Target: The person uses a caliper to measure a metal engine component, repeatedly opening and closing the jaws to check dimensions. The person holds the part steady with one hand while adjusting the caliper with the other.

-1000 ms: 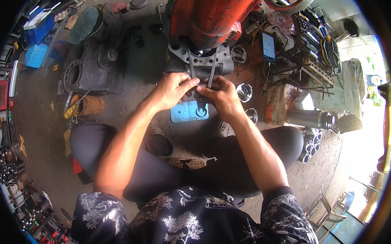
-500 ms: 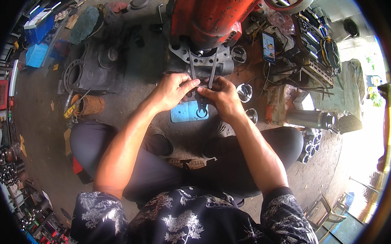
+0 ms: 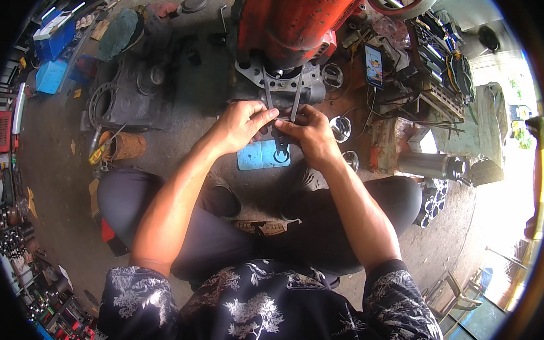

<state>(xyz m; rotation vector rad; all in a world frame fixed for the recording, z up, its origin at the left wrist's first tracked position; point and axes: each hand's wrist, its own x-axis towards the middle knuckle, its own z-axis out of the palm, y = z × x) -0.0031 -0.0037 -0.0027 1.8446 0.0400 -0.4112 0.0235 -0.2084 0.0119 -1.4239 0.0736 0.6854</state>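
Note:
A pliers-like tool with two long grey handles (image 3: 297, 98) and dark curved jaws (image 3: 280, 147) is between my hands. Its handles point away from me and stand apart; the jaws point toward me, over a blue booklet-like sheet (image 3: 256, 155) on the floor. My left hand (image 3: 240, 124) is closed with thumb and fingers pinched by the left handle. Around the middle of the tool, my right hand (image 3: 310, 130) is closed, its thumb reaching to the left fingertips. Anything small between the fingertips is hidden. Just beyond stands a red machine housing (image 3: 295, 27) on a grey flange with holes (image 3: 282, 85).
Shiny pistons (image 3: 340, 129) lie to the right, near a phone (image 3: 373, 64) and a steel flask (image 3: 427, 166). On the left are a grey engine block (image 3: 126, 102), a rusty can (image 3: 128, 147) and a yellow-handled screwdriver (image 3: 97, 155). A tool rack (image 3: 435, 56) stands far right.
Hardly anything differs. The tool's right handle and its jaws have shifted very slightly, and both hands keep their grip in the same place.

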